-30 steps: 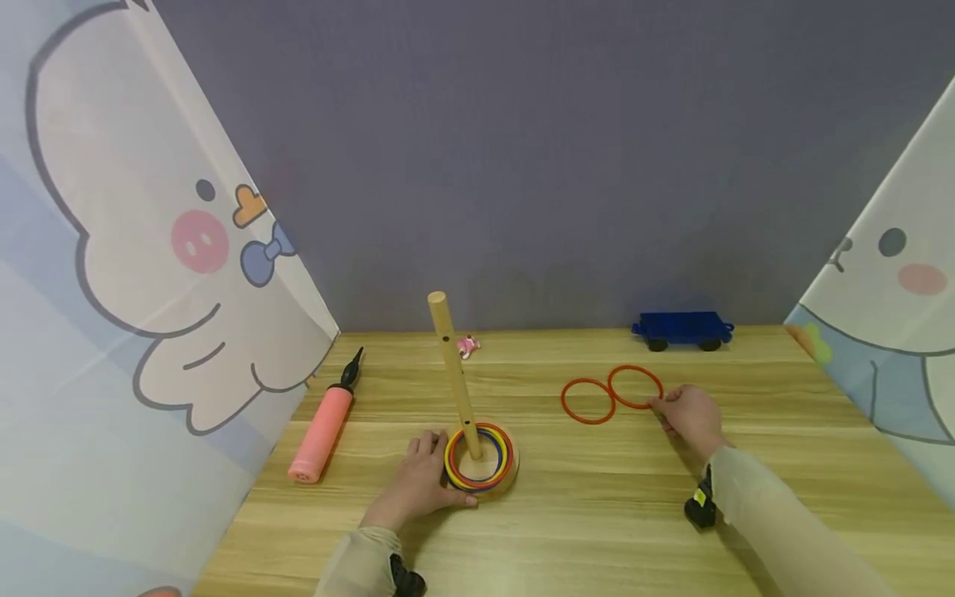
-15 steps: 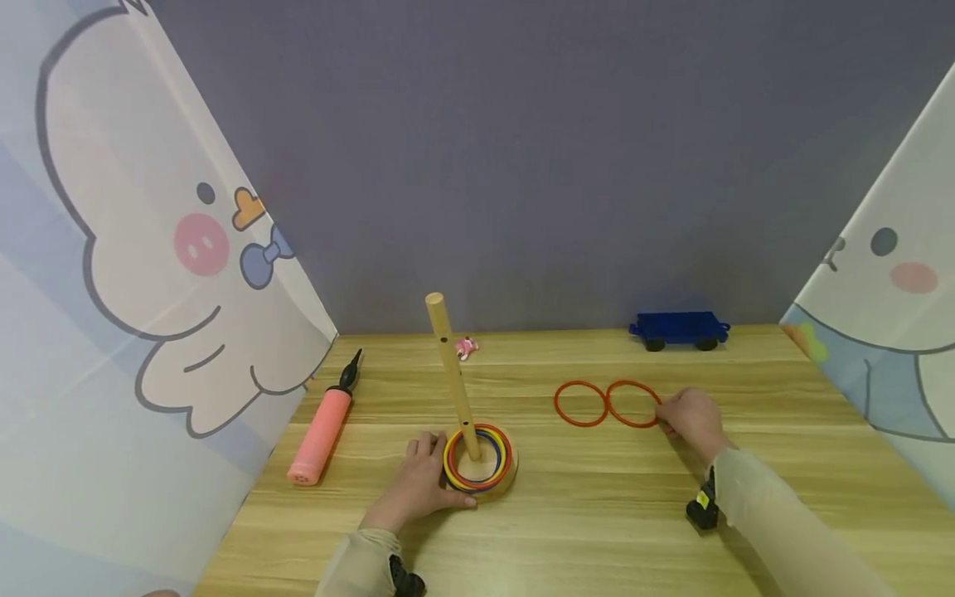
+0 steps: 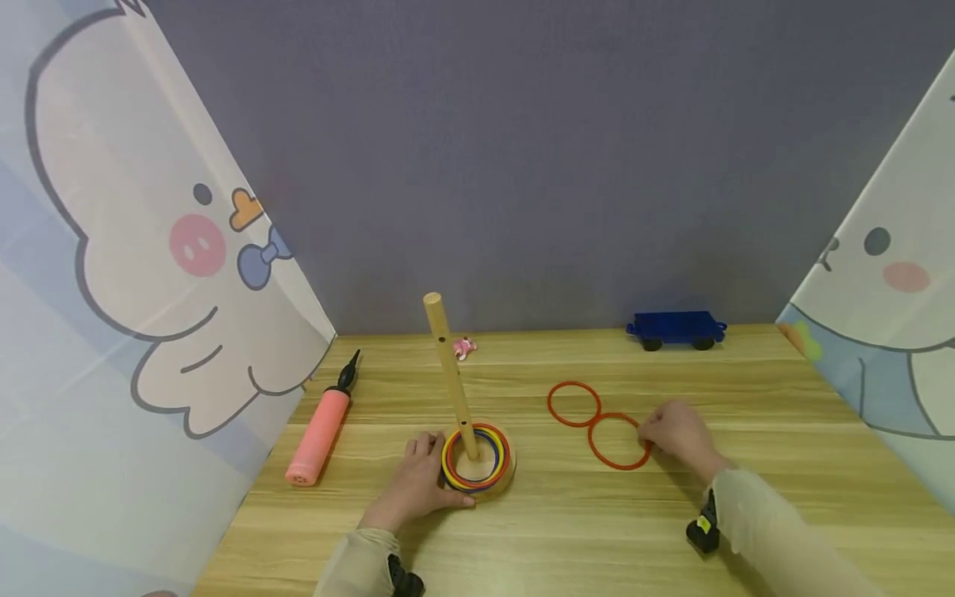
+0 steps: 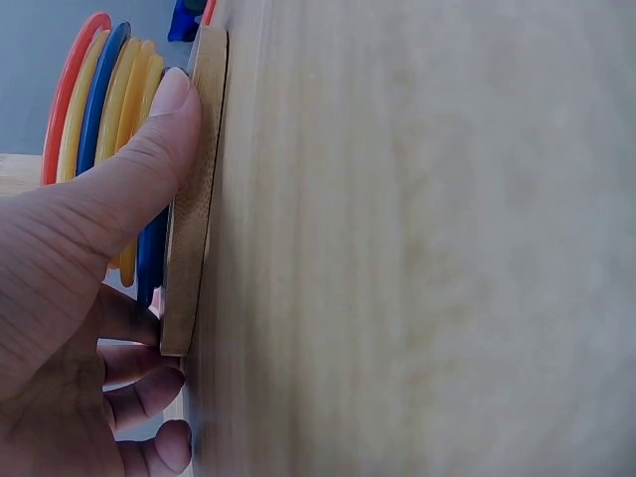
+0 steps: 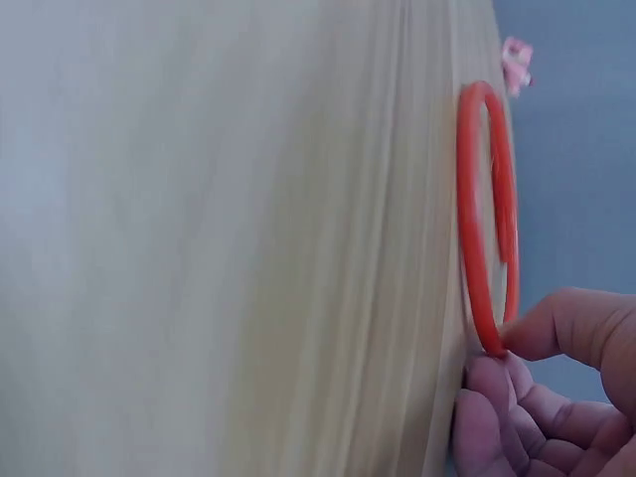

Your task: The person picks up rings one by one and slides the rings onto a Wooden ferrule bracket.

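I am holding the wooden base (image 3: 501, 483) with my left hand (image 3: 418, 489). My thumb (image 4: 149, 149) is pressing on its edge and my other fingers are curling at the side of it. A tall peg (image 3: 449, 373) is standing up from the base, leaning a little. Four rings (image 3: 476, 456) are lying round the peg: red, yellow and blue ones.

My right hand (image 3: 675, 435) is pinching the right edge of a red ring (image 3: 618, 442). This ring is lying flat on the table (image 3: 559, 531), to the right of the base. Its far side is touching a second red ring (image 3: 574, 404), which is lying a bit farther back.

Here is what I think could go wrong. The ring is thin and flat on the wood, so my fingers could be slipping off it when I am lifting. If I am dragging it, it could be pushing the second ring away. The peg is tall, so the ring could be bumping its top and tipping the base if my left hand is letting go.

A pink pump (image 3: 321, 433) is lying on the left. A blue toy car (image 3: 676, 329) and a small pink toy (image 3: 465, 347) are sitting at the back by the wall.
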Demonstrator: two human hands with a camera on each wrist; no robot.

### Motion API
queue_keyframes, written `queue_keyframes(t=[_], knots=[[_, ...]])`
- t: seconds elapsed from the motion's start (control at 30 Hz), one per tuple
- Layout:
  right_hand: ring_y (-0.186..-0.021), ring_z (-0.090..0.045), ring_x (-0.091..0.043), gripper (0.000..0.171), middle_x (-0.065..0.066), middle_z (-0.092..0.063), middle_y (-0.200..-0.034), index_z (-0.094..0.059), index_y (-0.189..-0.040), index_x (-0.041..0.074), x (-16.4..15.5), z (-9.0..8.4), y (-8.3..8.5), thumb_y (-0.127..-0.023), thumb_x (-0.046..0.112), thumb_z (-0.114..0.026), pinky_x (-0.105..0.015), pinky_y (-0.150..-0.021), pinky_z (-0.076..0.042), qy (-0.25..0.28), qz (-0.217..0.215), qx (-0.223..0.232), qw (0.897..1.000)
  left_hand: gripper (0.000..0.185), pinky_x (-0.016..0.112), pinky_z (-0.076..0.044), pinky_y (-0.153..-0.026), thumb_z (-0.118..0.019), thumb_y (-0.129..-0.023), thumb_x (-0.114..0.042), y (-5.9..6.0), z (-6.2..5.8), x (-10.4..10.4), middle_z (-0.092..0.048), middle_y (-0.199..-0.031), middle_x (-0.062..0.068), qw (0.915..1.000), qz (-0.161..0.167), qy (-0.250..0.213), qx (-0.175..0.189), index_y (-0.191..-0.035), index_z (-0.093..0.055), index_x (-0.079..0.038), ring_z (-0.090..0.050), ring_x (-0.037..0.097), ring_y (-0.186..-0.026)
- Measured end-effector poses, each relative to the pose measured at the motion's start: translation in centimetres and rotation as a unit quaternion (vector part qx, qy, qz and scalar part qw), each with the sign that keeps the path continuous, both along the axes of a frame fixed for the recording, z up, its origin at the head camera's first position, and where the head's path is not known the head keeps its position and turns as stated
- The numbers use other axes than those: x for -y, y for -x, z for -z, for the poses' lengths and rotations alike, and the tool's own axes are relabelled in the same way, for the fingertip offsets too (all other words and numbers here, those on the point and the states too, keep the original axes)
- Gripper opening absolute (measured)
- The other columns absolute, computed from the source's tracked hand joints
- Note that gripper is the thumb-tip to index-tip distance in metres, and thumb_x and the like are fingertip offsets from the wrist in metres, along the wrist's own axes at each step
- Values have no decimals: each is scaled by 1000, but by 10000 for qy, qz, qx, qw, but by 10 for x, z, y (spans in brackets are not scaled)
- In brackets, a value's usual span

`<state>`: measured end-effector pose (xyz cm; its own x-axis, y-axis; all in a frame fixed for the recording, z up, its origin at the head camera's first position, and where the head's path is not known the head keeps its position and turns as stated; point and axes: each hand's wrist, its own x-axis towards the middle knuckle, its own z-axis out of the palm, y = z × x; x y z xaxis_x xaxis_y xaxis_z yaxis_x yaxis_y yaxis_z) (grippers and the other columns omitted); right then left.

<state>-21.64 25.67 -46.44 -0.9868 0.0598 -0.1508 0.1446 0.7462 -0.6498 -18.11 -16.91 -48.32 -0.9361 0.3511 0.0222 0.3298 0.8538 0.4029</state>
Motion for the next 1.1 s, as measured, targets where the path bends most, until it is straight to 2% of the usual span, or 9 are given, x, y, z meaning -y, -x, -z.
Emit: queue_keyframes(t=[0.13,0.37,0.53,0.73,1.1], knots=[[-53,-58,-16,14,-2,-62,-59,-70,-69,3,12,-1,-7,-81,8,-67,-31,-50,-49,219,-172,58,9996,122,50,-41,-96,-82,-62,-65,0,-2,0,-42,-128,21,10000,2,22,-2,-144,-36,11,-39,36,-114],[-57,-62,-18,13,-6,-64,-64,-69,-72,-2,28,2,-18,-84,3,-65,-33,-54,-54,1166,-467,411,9912,120,49,-42,-94,-82,-62,-63,-1,-4,-1,-42,-127,22,10000,21,60,-77,-143,-37,12,-40,36,-112],[-57,-63,-18,11,-8,-64,-67,-68,-85,-8,37,5,-27,-86,2,-65,-34,-55,-55,1994,-726,671,9749,119,49,-42,-94,-83,-61,-63,-1,-3,-1,-42,-127,22,9999,22,54,-113,-142,-38,12,-39,37,-113],[-61,-65,-17,22,-10,-64,-73,-64,-101,-14,49,4,-35,-89,3,-64,-34,-58,-56,2671,-1008,813,9549,120,48,-42,-95,-82,-62,-64,0,-3,-1,-42,-127,20,9999,-8,83,-58,-143,-37,11,-39,35,-113],[-69,-65,-16,31,-13,-68,-85,-57,-110,-17,74,-16,-45,-92,8,-64,-33,-65,-57,3554,-1306,943,9208,120,48,-42,-95,-81,-62,-65,-2,-4,-1,-42,-127,21,9999,-4,138,-70,-143,-38,11,-40,36,-114]])
